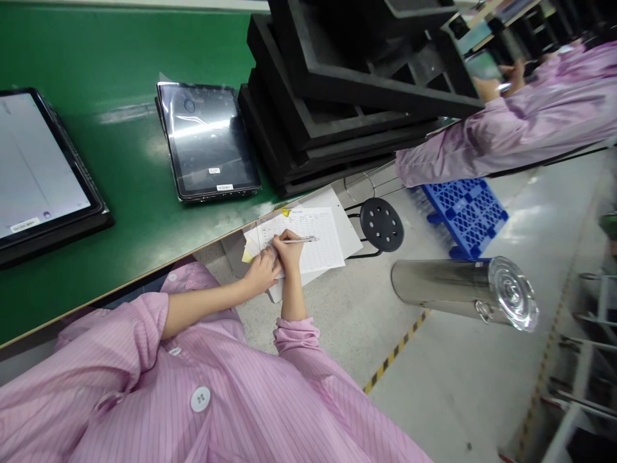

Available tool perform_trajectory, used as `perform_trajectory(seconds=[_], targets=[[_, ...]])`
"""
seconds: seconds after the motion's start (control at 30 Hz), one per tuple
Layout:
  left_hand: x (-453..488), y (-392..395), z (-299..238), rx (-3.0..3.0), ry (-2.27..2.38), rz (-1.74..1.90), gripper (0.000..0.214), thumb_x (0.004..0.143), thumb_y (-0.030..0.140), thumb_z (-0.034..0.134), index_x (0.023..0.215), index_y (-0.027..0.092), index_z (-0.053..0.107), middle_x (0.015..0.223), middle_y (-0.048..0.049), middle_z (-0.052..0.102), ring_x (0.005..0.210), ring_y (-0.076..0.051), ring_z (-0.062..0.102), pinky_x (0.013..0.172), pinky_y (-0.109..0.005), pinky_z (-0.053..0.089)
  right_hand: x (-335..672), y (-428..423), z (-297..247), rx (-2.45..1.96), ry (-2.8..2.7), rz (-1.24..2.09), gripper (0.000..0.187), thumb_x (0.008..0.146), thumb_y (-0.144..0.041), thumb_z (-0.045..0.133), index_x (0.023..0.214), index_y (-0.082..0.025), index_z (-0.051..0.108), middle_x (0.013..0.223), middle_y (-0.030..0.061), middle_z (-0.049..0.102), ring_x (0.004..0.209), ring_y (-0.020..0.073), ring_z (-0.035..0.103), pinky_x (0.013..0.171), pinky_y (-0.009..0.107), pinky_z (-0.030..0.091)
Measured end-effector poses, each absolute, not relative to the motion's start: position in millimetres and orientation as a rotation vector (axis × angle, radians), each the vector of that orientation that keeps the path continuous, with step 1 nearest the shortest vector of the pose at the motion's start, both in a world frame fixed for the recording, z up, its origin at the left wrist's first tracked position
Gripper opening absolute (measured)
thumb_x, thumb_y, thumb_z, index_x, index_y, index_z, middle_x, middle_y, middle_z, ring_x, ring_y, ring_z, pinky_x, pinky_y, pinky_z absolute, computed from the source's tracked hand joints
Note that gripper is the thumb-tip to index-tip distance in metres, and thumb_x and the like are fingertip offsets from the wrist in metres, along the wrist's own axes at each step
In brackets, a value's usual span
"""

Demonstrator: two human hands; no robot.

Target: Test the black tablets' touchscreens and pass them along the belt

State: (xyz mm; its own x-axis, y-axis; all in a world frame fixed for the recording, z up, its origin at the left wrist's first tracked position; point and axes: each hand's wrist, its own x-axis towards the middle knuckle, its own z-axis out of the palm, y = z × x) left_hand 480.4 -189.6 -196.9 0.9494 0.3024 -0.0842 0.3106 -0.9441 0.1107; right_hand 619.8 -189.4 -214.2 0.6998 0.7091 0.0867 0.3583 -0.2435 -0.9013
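A pen (303,240) is pinched in my right hand (290,252), its tip over the left part of a printed form (321,241) with rows and columns. My left hand (261,272) lies on the form's lower left side, fingers stretched out and close against the right hand. Beneath the form is a larger white sheet or board (348,233), partly covered. Yellow tabs (247,255) stick out at the form's left edge. A dark-screened tablet (209,141) with small white labels lies on the green table (130,167) beyond my hands.
Stacked black foam trays (308,122) stand at the table's edge. Another tablet (41,167), its screen lit, lies at left. On the floor are a black stool (382,225), a blue pallet (465,215) and a metal bin (448,283). A co-worker's sleeve (520,128) shows at right.
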Motion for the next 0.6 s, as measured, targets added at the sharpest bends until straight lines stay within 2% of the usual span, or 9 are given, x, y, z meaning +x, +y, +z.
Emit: perform_trajectory(seconds=[0.5,0.6], targets=[[480,-190,-194,2.965,0.485,-0.113,0.062,0.094,0.047,0.055,0.14,0.005,0.048,0.146,-0.0343,0.044,0.131,-0.04,0.049,0.097,-0.044,0.04,625,-192,-220,-1.859,-0.807,0.4,0.029,0.068,-0.029,0.061,0.052,-0.023,0.036,0.05,-0.0072,0.038,0.053,0.0109,0.034,0.054,0.026,0.031],[479,-190,-192,2.948,0.486,-0.116,0.064,0.094,0.046,0.056,0.142,0.005,0.045,0.146,-0.0351,0.043,0.131,-0.039,0.049,0.097,-0.045,0.04,635,-198,-218,-1.868,-0.743,0.359,0.031,0.073,-0.033,0.056,0.052,-0.024,0.034,0.048,-0.007,0.037,0.05,0.011,0.034,0.053,0.027,0.032]])
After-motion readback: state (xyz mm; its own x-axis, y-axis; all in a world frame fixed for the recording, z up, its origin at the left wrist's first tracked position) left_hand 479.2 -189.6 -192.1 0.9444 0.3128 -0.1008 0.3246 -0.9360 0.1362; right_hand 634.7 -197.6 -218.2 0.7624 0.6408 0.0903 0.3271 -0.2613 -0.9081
